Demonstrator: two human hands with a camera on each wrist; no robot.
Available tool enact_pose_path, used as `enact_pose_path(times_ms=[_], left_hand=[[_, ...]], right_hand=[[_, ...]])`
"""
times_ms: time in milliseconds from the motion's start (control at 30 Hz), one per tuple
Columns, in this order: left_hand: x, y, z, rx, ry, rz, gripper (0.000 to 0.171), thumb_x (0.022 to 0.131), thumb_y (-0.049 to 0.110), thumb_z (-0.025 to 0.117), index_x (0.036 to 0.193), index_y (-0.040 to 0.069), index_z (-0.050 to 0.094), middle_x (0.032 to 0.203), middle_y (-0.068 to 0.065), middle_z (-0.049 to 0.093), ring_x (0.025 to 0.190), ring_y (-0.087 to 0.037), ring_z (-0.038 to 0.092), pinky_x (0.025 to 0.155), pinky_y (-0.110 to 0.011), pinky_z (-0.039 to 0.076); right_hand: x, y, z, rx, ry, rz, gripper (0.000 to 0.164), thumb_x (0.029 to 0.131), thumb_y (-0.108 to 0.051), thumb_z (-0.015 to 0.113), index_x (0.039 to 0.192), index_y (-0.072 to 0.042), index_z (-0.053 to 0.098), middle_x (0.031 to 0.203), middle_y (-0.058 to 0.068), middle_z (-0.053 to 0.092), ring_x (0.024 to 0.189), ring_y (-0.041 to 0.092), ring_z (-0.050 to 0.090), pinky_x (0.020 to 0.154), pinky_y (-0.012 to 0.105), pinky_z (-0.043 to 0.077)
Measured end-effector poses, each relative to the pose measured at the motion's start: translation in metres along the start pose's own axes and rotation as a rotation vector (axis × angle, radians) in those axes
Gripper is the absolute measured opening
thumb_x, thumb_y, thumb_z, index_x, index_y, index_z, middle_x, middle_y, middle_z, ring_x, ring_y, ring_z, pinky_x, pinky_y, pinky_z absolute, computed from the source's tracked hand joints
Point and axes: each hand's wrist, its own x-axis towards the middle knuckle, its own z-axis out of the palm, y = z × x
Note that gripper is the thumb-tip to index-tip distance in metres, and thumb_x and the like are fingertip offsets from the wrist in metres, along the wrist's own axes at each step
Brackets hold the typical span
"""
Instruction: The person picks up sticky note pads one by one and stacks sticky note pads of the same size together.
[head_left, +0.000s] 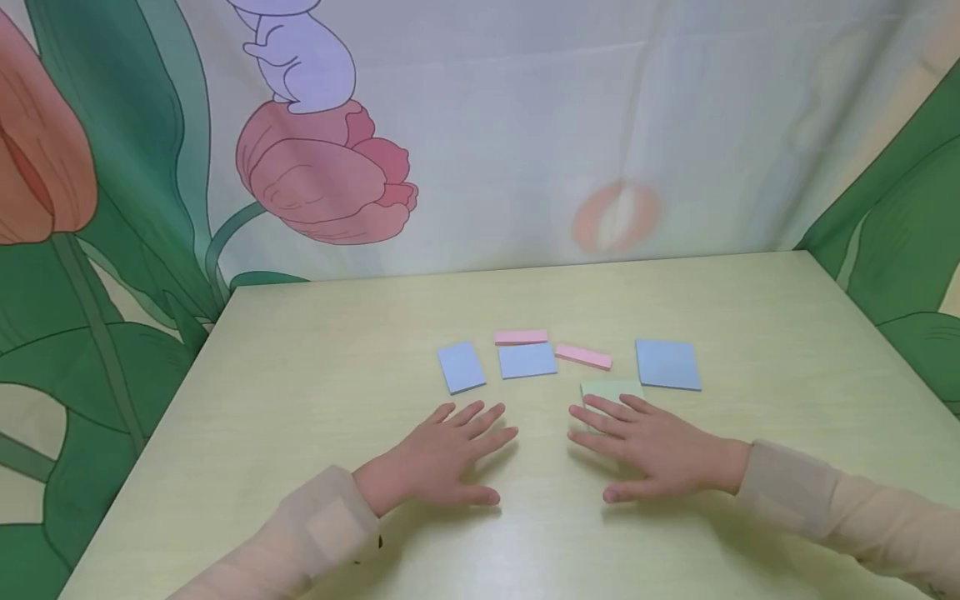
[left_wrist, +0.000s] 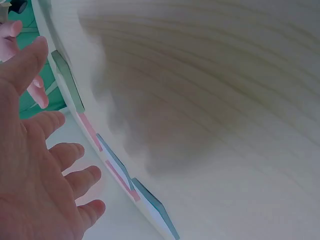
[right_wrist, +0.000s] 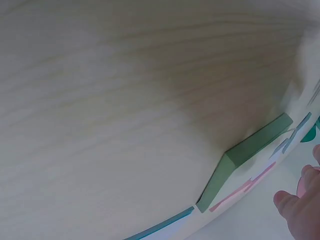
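Palm down over the table, my left hand (head_left: 442, 458) has its fingers spread and holds nothing. A narrow blue rectangular piece (head_left: 462, 367) and a wider blue piece (head_left: 527, 361) lie just beyond its fingertips. My right hand (head_left: 652, 446) is likewise spread, its fingers overlapping a pale green piece (head_left: 611, 389) in the head view and hiding part of it. The right wrist view shows the green piece (right_wrist: 257, 140) flat on the table, with a thick edge. A larger blue square piece (head_left: 668, 364) lies beyond the right hand.
Two thin pink strips lie among the pieces: one strip (head_left: 521, 337) behind the middle blue piece, another strip (head_left: 583, 357) to its right. The pale wooden table (head_left: 330, 367) ends at a printed curtain (head_left: 495, 167) with flowers and leaves.
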Motion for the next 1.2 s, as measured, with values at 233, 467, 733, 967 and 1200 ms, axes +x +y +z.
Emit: enact_pose_path(times_ms=[233, 467, 733, 967, 1200], left_hand=[[0.007, 0.007, -0.002, -0.006, 0.011, 0.018, 0.072, 0.081, 0.061, 0.042, 0.14, 0.026, 0.022, 0.147, -0.004, 0.018, 0.134, -0.027, 0.021, 0.104, -0.05, 0.021], [0.012, 0.011, -0.001, 0.002, 0.03, 0.025, 0.067, 0.085, 0.057, 0.039, 0.14, 0.024, 0.022, 0.147, -0.005, 0.019, 0.133, -0.026, 0.023, 0.103, -0.049, 0.023], [0.019, 0.013, 0.004, 0.031, 0.053, 0.037, 0.065, 0.086, 0.056, 0.038, 0.14, 0.025, 0.022, 0.146, -0.004, 0.022, 0.132, -0.024, 0.027, 0.102, -0.048, 0.027], [0.022, 0.015, 0.004, 0.051, 0.073, 0.039, 0.063, 0.086, 0.054, 0.04, 0.139, 0.024, 0.025, 0.146, -0.003, 0.024, 0.13, -0.021, 0.031, 0.1, -0.044, 0.03], [0.028, 0.021, 0.002, 0.01, 0.101, 0.005, 0.059, 0.086, 0.049, 0.045, 0.136, 0.021, 0.032, 0.143, -0.004, 0.031, 0.122, -0.019, 0.042, 0.095, -0.04, 0.036]], right_hand=[[0.001, 0.003, -0.005, 0.025, -0.017, 0.033, 0.07, 0.082, -0.058, 0.044, 0.138, -0.018, 0.03, 0.145, 0.007, 0.025, 0.133, 0.028, 0.021, 0.098, 0.054, 0.027], [0.003, 0.006, -0.012, 0.036, -0.031, 0.065, 0.067, 0.084, -0.058, 0.04, 0.137, -0.018, 0.031, 0.146, 0.006, 0.023, 0.134, 0.028, 0.02, 0.099, 0.054, 0.027], [0.005, 0.01, -0.014, 0.025, -0.034, 0.085, 0.068, 0.084, -0.06, 0.037, 0.137, -0.018, 0.032, 0.145, 0.007, 0.024, 0.134, 0.028, 0.02, 0.099, 0.053, 0.027], [0.004, 0.015, -0.014, 0.046, -0.036, 0.12, 0.068, 0.083, -0.06, 0.038, 0.138, -0.019, 0.031, 0.147, 0.006, 0.02, 0.135, 0.026, 0.018, 0.1, 0.053, 0.025], [0.003, 0.02, -0.017, 0.07, -0.038, 0.173, 0.067, 0.083, -0.058, 0.041, 0.135, -0.016, 0.036, 0.145, 0.008, 0.023, 0.133, 0.027, 0.023, 0.1, 0.051, 0.027]])
